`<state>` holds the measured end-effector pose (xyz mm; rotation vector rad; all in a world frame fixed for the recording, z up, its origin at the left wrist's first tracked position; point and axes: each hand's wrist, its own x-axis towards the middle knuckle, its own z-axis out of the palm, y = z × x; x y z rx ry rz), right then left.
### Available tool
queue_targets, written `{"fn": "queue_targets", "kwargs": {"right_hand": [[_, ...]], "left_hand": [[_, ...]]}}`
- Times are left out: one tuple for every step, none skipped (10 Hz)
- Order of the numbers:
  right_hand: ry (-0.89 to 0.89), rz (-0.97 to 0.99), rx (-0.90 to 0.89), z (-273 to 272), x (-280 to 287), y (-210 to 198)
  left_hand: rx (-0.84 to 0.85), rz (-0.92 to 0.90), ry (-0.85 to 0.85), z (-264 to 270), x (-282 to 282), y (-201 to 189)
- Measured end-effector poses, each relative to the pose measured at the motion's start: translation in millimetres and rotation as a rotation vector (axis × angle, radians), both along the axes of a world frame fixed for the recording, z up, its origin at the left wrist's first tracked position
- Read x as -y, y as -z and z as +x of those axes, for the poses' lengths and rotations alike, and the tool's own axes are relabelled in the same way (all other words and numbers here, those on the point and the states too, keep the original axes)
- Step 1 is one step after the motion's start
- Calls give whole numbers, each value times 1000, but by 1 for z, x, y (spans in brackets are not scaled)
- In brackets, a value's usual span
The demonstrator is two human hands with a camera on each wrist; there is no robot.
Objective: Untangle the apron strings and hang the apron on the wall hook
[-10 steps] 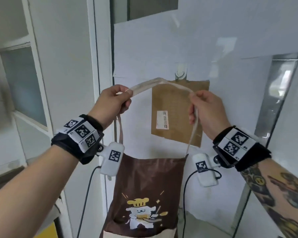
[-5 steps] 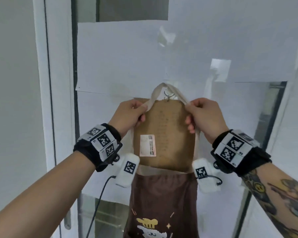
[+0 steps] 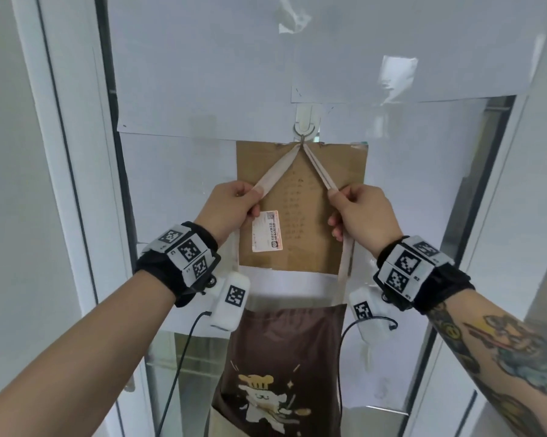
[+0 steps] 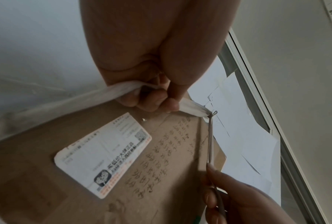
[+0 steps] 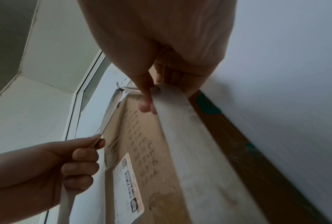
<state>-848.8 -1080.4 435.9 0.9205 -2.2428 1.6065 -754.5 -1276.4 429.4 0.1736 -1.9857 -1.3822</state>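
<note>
I see the brown apron (image 3: 284, 351) hanging flat against the white door (image 3: 202, 74), below a cardboard sheet (image 3: 300, 203). Its beige neck strap (image 3: 273, 175) is looped over the wall hook (image 3: 303, 134). My left hand (image 3: 231, 209) pinches the strap's left run, my right hand (image 3: 360, 212) pinches the right run, both taut.

Perhaps a workplace: paper-covered glass door (image 3: 202, 74), taped cardboard notice (image 3: 303, 209).
</note>
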Motion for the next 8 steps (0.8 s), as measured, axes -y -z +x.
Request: {"fn": "queue_targets", "kwargs": {"right_hand": [[-1, 36, -25, 4, 2, 5], [10, 118, -50, 9, 4, 15], [7, 167, -55, 14, 6, 25], [10, 193, -41, 23, 7, 31], [12, 212, -39, 26, 7, 39], [5, 251, 2, 29, 4, 45], [9, 283, 11, 26, 1, 51], [44, 217, 20, 28, -7, 56]], "left_hand": [[19, -1, 10, 2, -4, 6], [67, 1, 12, 6, -9, 17], [80, 0, 35, 14, -13, 26], [103, 27, 38, 20, -19, 31], [115, 57, 43, 25, -21, 35], [127, 59, 52, 33, -24, 37], [141, 34, 47, 39, -25, 39], [65, -40, -36, 52, -29, 37]]}}
